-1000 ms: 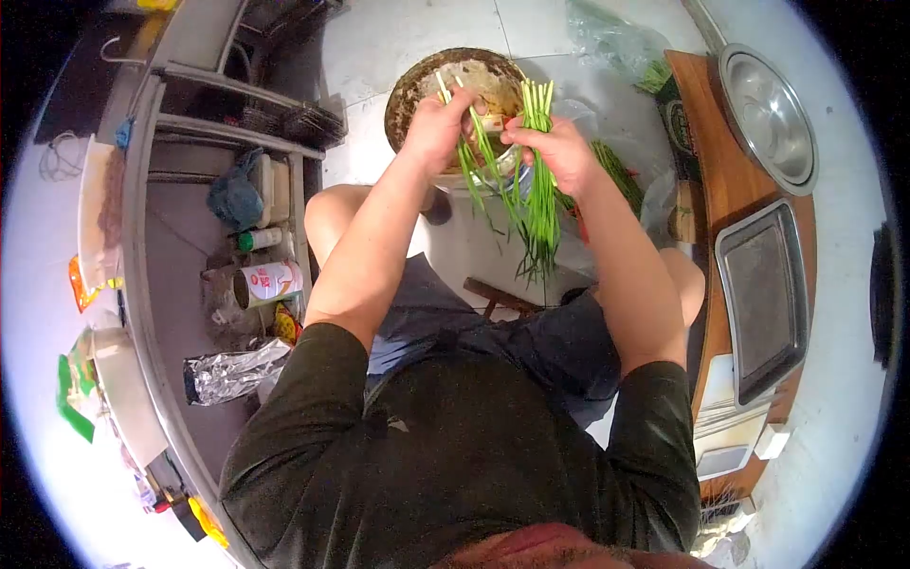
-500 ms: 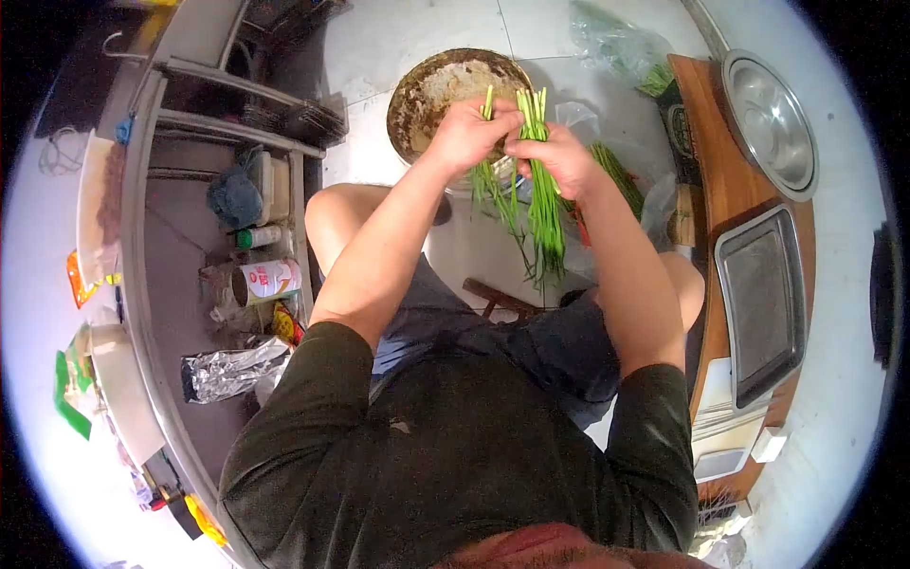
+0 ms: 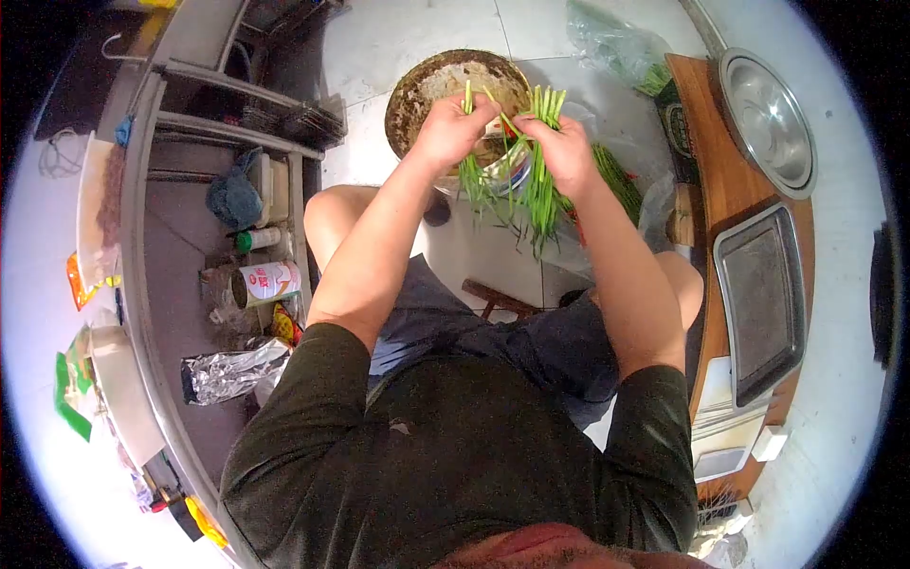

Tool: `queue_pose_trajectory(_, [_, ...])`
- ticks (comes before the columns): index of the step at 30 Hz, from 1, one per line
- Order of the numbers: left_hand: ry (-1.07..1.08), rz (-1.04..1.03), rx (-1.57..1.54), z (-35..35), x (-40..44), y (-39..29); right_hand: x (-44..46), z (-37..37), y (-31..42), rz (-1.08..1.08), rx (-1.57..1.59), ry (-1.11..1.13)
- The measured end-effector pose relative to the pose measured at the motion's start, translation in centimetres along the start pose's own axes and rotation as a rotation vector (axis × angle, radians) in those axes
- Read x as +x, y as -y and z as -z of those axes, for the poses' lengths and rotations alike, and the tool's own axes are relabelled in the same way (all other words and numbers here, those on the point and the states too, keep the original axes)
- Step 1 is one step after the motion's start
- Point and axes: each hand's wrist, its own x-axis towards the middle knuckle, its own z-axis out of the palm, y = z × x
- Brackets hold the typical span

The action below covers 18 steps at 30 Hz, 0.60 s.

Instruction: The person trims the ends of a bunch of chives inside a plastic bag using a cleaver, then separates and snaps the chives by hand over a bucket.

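A larger bunch of long green chives [image 3: 541, 194] hangs from my right hand [image 3: 567, 156], its pale cut ends pointing up past the thumb. My left hand [image 3: 447, 131] is closed round a smaller bunch of chives [image 3: 474, 180], whose leaf tips droop below the fingers. A single stalk slants across the gap between the hands. Behind and below them sits a wide round pan [image 3: 408, 109] with a worn, stained inside. More chives [image 3: 618, 185] lie on plastic just right of my right hand.
To the right, a wooden board [image 3: 697, 104] bears a metal bowl [image 3: 770, 123] and a rectangular tray [image 3: 761, 308]. A clear plastic bag [image 3: 616, 43] lies on the tiled floor. At left, a shelf holds a can [image 3: 270, 283] and foil [image 3: 237, 370]. A small wooden stool [image 3: 500, 300] shows between the knees.
My hands have moved apart, the left one leftward and the right one slightly right. A stalk now spans the gap between them, and the hanging chives sit a little higher.
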Motion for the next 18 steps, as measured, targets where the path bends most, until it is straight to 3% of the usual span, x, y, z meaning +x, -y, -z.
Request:
queue_pose_trajectory(9, [0.079,0.033,-0.044,0.5,0.4,0.3,-0.2,-0.3,-0.3,0.045,-0.046,0.131])
queue_pose_trajectory(12, [0.007,-0.064,0.194,-0.3,-0.1,0.0,0.2,0.0,-0.7,0.055,-0.040,0.121])
queue_pose_trajectory(18, [-0.006,-0.062,0.527,-0.2,-0.6,-1.3,0.5,0.2,-1.5,0.070,-0.169,0.073])
